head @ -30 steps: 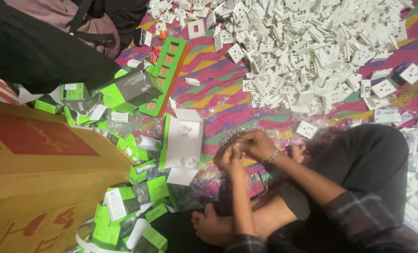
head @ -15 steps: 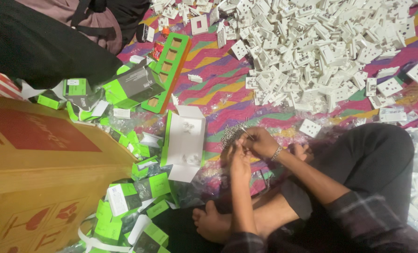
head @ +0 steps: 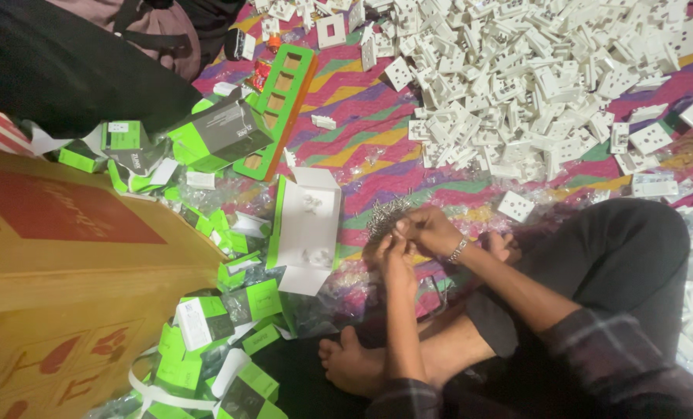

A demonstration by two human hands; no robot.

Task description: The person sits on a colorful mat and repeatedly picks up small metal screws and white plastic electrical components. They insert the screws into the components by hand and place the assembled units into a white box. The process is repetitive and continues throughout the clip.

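My left hand (head: 393, 260) and my right hand (head: 428, 229) meet fingertip to fingertip just over a small heap of metal screws (head: 383, 213) on the striped cloth. The right hand wears a bracelet and pinches something small at the heap's edge. The left hand is curled shut around small pieces, too tiny to make out clearly. An open white and green carton (head: 307, 233) with small white parts inside lies just left of the hands. My crossed legs in dark trousers (head: 618, 264) and a bare foot (head: 354, 365) are below the hands.
A big pile of white switch-socket modules (head: 533, 85) covers the cloth at the top right. Green and grey small boxes (head: 222, 132) lie scattered at the left, beside a green frame tray (head: 280, 109). A large brown cardboard box (head: 67, 279) fills the left side. A dark bag (head: 59, 62) lies at the top left.
Both hands have stayed together at the screw heap, with only the fingers shifting slightly. The view has drifted a little.
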